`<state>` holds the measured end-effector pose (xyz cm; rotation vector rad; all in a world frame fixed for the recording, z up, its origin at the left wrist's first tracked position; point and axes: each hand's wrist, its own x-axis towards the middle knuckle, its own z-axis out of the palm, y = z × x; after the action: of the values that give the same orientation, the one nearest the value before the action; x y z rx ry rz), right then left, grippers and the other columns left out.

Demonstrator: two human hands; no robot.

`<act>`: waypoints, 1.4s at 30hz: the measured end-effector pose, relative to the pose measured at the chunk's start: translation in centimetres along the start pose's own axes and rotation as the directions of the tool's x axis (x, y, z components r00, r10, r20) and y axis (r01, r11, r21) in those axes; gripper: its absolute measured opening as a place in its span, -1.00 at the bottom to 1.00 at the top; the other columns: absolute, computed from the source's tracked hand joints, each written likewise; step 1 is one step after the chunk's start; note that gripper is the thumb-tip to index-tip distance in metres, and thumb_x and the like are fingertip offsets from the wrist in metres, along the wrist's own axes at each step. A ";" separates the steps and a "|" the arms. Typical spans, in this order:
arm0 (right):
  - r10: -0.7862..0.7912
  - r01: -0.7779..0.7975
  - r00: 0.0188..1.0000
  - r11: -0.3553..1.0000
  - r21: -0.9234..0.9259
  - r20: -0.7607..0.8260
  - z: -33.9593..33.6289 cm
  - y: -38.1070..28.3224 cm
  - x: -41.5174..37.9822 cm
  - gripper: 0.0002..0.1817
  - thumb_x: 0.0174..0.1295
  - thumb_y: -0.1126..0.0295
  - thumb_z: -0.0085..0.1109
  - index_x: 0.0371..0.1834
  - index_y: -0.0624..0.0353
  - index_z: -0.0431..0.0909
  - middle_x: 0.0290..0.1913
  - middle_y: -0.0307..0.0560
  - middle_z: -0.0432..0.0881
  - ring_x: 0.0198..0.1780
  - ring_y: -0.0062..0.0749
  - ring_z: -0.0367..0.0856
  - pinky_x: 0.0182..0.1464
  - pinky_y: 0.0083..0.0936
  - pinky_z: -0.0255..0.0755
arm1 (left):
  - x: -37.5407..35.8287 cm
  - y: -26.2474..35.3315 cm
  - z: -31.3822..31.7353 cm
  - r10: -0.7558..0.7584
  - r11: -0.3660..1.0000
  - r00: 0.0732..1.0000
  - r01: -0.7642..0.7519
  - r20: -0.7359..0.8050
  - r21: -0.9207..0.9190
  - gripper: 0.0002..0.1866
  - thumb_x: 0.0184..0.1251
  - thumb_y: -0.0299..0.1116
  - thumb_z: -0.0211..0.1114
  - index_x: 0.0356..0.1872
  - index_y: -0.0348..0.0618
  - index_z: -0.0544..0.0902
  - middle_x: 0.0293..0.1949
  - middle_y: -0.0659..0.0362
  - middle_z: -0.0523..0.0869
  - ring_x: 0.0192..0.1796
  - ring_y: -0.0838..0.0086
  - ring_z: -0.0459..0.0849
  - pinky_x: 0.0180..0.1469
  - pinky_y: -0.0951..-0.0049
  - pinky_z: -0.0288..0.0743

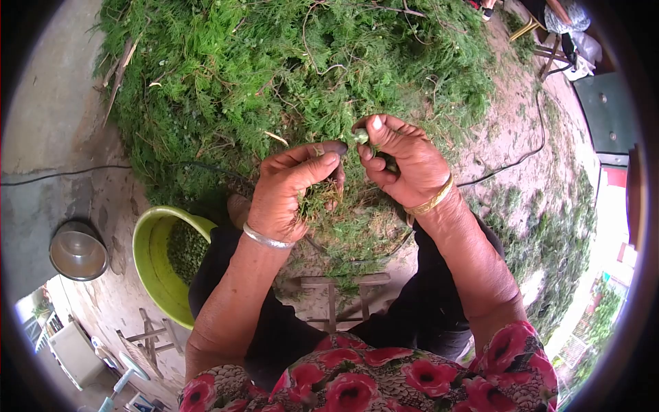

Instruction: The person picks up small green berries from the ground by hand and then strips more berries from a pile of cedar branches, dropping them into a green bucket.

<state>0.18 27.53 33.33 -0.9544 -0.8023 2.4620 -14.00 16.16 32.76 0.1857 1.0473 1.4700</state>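
In the head view my left hand (285, 189) is closed around a small conifer sprig (317, 204) with green and brownish tips, thumb and forefinger pressed together. Beside it, my right hand (408, 161) pinches a pale green cone (360, 136) between thumb and forefinger. Its other fingers curl inward, with something dark green partly hidden in the palm. The two hands are close but apart, above my lap. Just beyond them lies a large heap of cut green conifer branches (268, 75). Left of my knees stands a yellow-green bucket (147, 250) holding many small green cones (185, 250).
A metal bowl (78, 250) lies on the floor at left. A black cable (511, 165) crosses the ground on both sides. Loose clippings (535, 233) cover the floor at right. A wooden stool (147, 336) stands lower left; another person's arm (559, 10) shows top right.
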 end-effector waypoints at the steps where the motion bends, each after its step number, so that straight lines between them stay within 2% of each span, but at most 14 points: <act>1: 0.000 0.000 1.000 1.000 0.001 0.000 0.2 0.2 0.0 -0.76 0.32 0.25 0.16 -0.18 0.23 0.53 -0.42 -0.17 0.52 -0.54 -0.67 0.31 -0.63 -0.81 0.06 | 0.0 -0.1 0.1 0.000 1.000 1.000 0.000 0.000 0.001 -0.78 0.22 -0.50 0.27 -0.13 -0.40 0.63 -0.46 0.08 0.66 -0.44 0.45 0.62 -0.41 0.53 0.49; 7: 0.014 -0.019 0.999 0.994 -0.109 -0.050 0.9 0.6 -0.2 -0.80 0.26 0.31 0.25 -0.30 0.23 0.56 -0.54 -0.28 0.52 -0.58 -0.72 0.38 -0.63 -0.79 0.14 | 0.2 -0.3 0.7 0.086 0.993 0.996 -0.082 -0.039 0.087 -0.80 0.22 -0.49 0.30 -0.16 -0.38 0.63 -0.46 0.12 0.66 -0.47 0.51 0.62 -0.47 0.58 0.47; 9: -0.129 0.077 0.984 0.930 -0.359 -0.124 1.4 1.0 -0.4 -0.79 0.21 0.31 0.31 -0.32 0.25 0.60 -0.58 -0.33 0.52 -0.61 -0.75 0.37 -0.62 -0.80 0.17 | 0.2 -0.3 0.8 0.058 0.995 0.992 -0.049 -0.111 0.084 -0.84 0.17 -0.52 0.37 -0.26 -0.39 0.67 -0.37 0.16 0.71 -0.35 0.58 0.62 -0.26 0.61 0.48; 13: -0.177 0.109 0.978 0.887 -0.449 -0.112 1.5 1.0 -0.4 -0.78 0.17 0.32 0.35 -0.31 0.28 0.64 -0.60 -0.34 0.54 -0.61 -0.79 0.36 -0.60 -0.78 0.20 | 0.4 -0.6 0.4 0.045 0.998 0.991 -0.040 -0.123 0.041 -0.86 0.19 -0.49 0.37 -0.29 -0.36 0.68 -0.38 0.18 0.70 -0.36 0.60 0.61 -0.24 0.61 0.46; 15: -0.165 0.082 0.982 0.804 -0.589 -0.089 1.5 0.3 -0.4 -0.80 0.15 0.39 0.35 -0.28 0.32 0.66 -0.58 -0.31 0.56 -0.59 -0.80 0.36 -0.57 -0.75 0.23 | 0.4 -0.4 0.3 0.016 0.999 0.995 -0.012 -0.101 0.041 -0.85 0.20 -0.46 0.38 -0.31 -0.36 0.68 -0.41 0.18 0.69 -0.38 0.61 0.59 -0.26 0.60 0.45; 19: -0.140 0.093 0.989 0.821 -0.564 -0.041 1.8 0.3 -0.5 -0.82 0.14 0.45 0.35 -0.26 0.35 0.66 -0.58 -0.30 0.58 -0.58 -0.79 0.38 -0.54 -0.74 0.26 | 0.3 -0.2 0.0 -0.082 0.996 0.993 0.079 -0.091 -0.030 -0.85 0.20 -0.44 0.38 -0.32 -0.35 0.68 -0.43 0.20 0.69 -0.42 0.63 0.58 -0.31 0.63 0.44; 21: -0.247 0.192 0.968 0.834 -0.518 -0.039 1.8 0.9 -0.2 -0.84 0.13 0.49 0.33 -0.27 0.36 0.66 -0.56 -0.29 0.59 -0.57 -0.78 0.39 -0.54 -0.74 0.27 | 0.5 -0.7 -0.4 -0.010 1.000 0.998 0.012 -0.067 0.025 -0.79 0.27 -0.36 0.33 -0.25 -0.35 0.66 -0.37 0.16 0.69 -0.41 0.57 0.64 -0.39 0.54 0.56; 25: -0.297 0.198 0.949 0.828 -0.525 -0.109 2.3 1.1 -0.2 -0.86 0.13 0.50 0.32 -0.29 0.35 0.66 -0.56 -0.29 0.59 -0.56 -0.77 0.40 -0.53 -0.74 0.29 | 0.5 -0.8 0.0 0.067 0.995 0.997 -0.064 -0.033 0.070 -0.80 0.22 -0.40 0.36 -0.27 -0.36 0.66 -0.37 0.15 0.70 -0.37 0.56 0.65 -0.31 0.56 0.55; 27: -0.333 0.199 0.929 0.815 -0.544 -0.160 2.4 1.4 -0.1 -0.88 0.13 0.51 0.31 -0.31 0.34 0.65 -0.55 -0.28 0.60 -0.55 -0.77 0.42 -0.52 -0.74 0.30 | 0.2 -0.8 1.4 0.214 0.953 0.969 -0.179 -0.124 0.243 -0.87 0.12 -0.54 0.39 -0.34 -0.41 0.68 -0.43 0.20 0.70 -0.42 0.62 0.61 -0.31 0.63 0.48; 31: -0.325 0.160 0.927 0.792 -0.589 -0.185 2.7 1.6 -0.2 -0.88 0.12 0.50 0.32 -0.32 0.33 0.66 -0.56 -0.28 0.59 -0.54 -0.77 0.43 -0.51 -0.75 0.32 | 0.4 -1.3 0.9 0.301 0.922 0.940 -0.244 -0.161 0.301 -0.89 0.07 -0.62 0.34 -0.35 -0.44 0.67 -0.43 0.16 0.70 -0.38 0.60 0.63 -0.27 0.61 0.49; 34: -0.317 0.166 0.930 0.814 -0.557 -0.187 2.2 1.9 0.2 -0.88 0.14 0.49 0.30 -0.33 0.35 0.63 -0.56 -0.30 0.57 -0.59 -0.73 0.39 -0.56 -0.74 0.26 | 0.4 -1.1 0.4 0.288 0.914 0.951 -0.238 -0.113 0.328 -0.84 0.06 -0.64 0.30 -0.29 -0.45 0.63 -0.42 0.10 0.69 -0.31 0.50 0.66 -0.23 0.59 0.52; 36: -0.119 0.062 0.965 0.970 -0.236 -0.233 1.7 1.5 0.2 -0.87 0.19 0.46 0.23 -0.35 0.34 0.58 -0.51 -0.25 0.56 -0.58 -0.67 0.36 -0.59 -0.70 0.20 | 0.2 -0.9 0.2 0.110 0.991 0.992 -0.105 -0.056 0.085 -0.88 0.10 -0.59 0.29 -0.33 -0.43 0.62 -0.45 0.09 0.67 -0.36 0.46 0.64 -0.32 0.52 0.53; 39: -0.124 0.099 0.954 0.990 -0.103 -0.272 0.6 0.4 0.7 -0.87 0.22 0.43 0.18 -0.36 0.29 0.55 -0.44 -0.15 0.56 -0.54 -0.60 0.37 -0.61 -0.68 0.16 | -0.1 -0.4 0.1 -0.016 0.999 1.000 0.016 0.014 -0.044 -0.89 0.15 -0.53 0.27 -0.37 -0.41 0.61 -0.46 0.06 0.65 -0.42 0.44 0.61 -0.43 0.49 0.50; 42: -0.170 0.192 0.920 0.981 0.027 -0.353 -2.1 -1.1 1.3 -0.85 0.20 0.46 0.13 -0.24 0.32 0.52 -0.37 -0.03 0.57 -0.47 -0.52 0.44 -0.56 -0.67 0.22 | -0.4 -0.5 -0.3 0.021 0.992 0.999 -0.017 0.038 -0.121 -0.86 0.16 -0.44 0.30 -0.34 -0.33 0.63 -0.41 0.08 0.65 -0.42 0.44 0.60 -0.47 0.49 0.46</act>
<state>0.89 29.84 32.16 -1.1934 -0.6553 2.0648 -13.74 15.61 32.38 0.1380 0.9236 1.5362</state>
